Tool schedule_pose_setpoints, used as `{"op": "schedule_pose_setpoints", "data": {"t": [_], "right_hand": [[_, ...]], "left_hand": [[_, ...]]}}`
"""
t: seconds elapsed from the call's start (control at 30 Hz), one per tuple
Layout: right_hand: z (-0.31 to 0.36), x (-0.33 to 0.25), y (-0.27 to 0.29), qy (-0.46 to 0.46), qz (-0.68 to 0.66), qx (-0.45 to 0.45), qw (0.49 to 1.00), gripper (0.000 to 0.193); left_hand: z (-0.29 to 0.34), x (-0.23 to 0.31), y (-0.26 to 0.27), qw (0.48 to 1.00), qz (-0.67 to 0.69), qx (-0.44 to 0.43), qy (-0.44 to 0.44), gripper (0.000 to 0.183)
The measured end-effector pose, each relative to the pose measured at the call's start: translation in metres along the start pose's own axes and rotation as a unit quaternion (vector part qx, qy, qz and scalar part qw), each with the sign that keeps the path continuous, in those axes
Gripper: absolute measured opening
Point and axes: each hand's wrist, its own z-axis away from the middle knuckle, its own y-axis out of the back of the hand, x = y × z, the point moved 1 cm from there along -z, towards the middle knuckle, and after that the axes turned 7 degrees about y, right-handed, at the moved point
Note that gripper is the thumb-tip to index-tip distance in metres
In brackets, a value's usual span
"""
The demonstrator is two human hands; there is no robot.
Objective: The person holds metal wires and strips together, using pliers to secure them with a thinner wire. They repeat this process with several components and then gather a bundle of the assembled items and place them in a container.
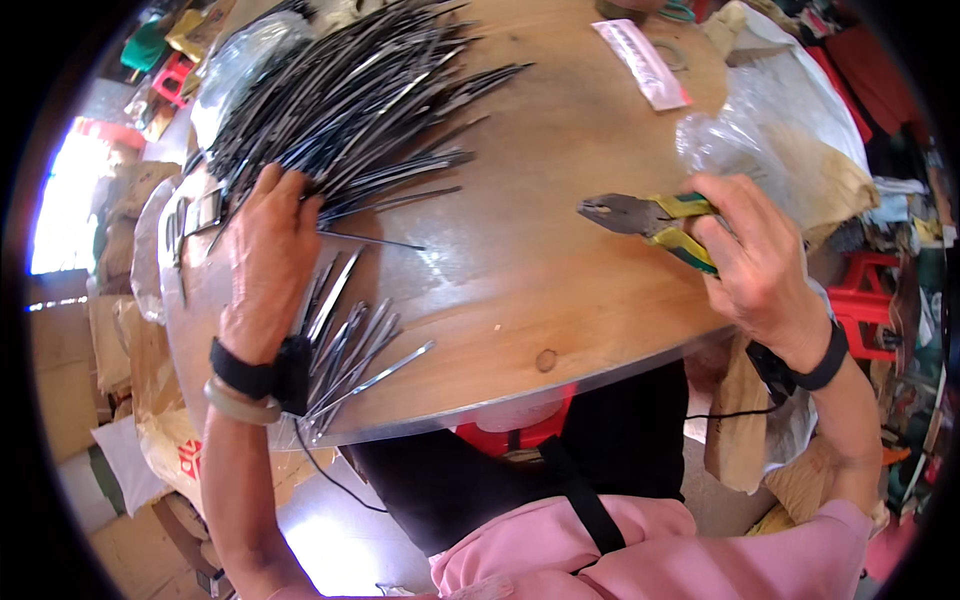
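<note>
My right hand (755, 265) grips a pair of combination pliers (625, 213) with yellow and green handles, held over the right part of the table. The jaws point left, with nothing visible between them. At the near edge of a large heap of long, thin dark strips (340, 100), my left hand (268, 250) has its fingers bent down onto strips; its fingertips are partly hidden. One thin strip (375, 240) sticks out to the right beside that hand. A smaller group of shiny strips (350, 345) lies near the table's front edge, next to my left wrist.
The round wooden table (545, 290) has a metal-edged rim towards me. A pink and white packet (642, 62) and a tape roll (672, 55) lie at the far right. Clear plastic (735, 140) sits by the right edge. A red stool (865, 305) stands beyond it.
</note>
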Motion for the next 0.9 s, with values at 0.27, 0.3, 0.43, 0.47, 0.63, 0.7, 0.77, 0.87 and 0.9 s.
{"op": "schedule_pose_setpoints", "data": {"t": [0.27, 0.3, 0.43, 0.47, 0.63, 0.7, 0.77, 0.87, 0.9], "right_hand": [[0.003, 0.008, 0.021, 0.005, 0.034, 0.054, 0.998, 0.031], [0.005, 0.009, 0.027, -0.004, 0.047, 0.060, 0.997, 0.032], [0.009, 0.023, 0.039, -0.013, 0.079, 0.063, 0.995, 0.037], [0.011, 0.025, 0.039, -0.010, 0.080, 0.057, 0.995, 0.037], [0.018, 0.017, 0.031, -0.117, -0.046, 0.060, 0.990, 0.031], [0.014, 0.010, 0.028, -0.117, -0.092, 0.036, 0.988, 0.028], [0.017, 0.016, 0.010, -0.030, -0.052, 0.020, 0.998, 0.025], [0.015, 0.023, -0.016, 0.042, -0.012, -0.011, 0.999, 0.018], [0.014, 0.026, -0.020, 0.048, -0.004, -0.020, 0.999, 0.016]], "left_hand": [[0.000, -0.013, 0.020, 0.956, 0.271, 0.075, 0.086, 0.015], [0.002, -0.001, 0.026, 0.929, 0.337, 0.065, 0.140, 0.014], [0.023, 0.016, 0.056, 0.850, 0.487, 0.049, 0.193, 0.017], [0.032, 0.024, 0.064, 0.837, 0.485, 0.080, 0.239, 0.018], [0.101, 0.040, 0.052, 0.575, 0.676, 0.053, 0.458, 0.018], [0.141, 0.048, 0.045, 0.567, 0.768, -0.117, 0.275, 0.013], [0.164, 0.081, 0.040, 0.488, 0.746, -0.130, 0.434, 0.020], [0.187, 0.097, 0.019, 0.426, 0.747, -0.148, 0.489, 0.026], [0.189, 0.098, 0.018, 0.440, 0.741, -0.150, 0.485, 0.027]]}}
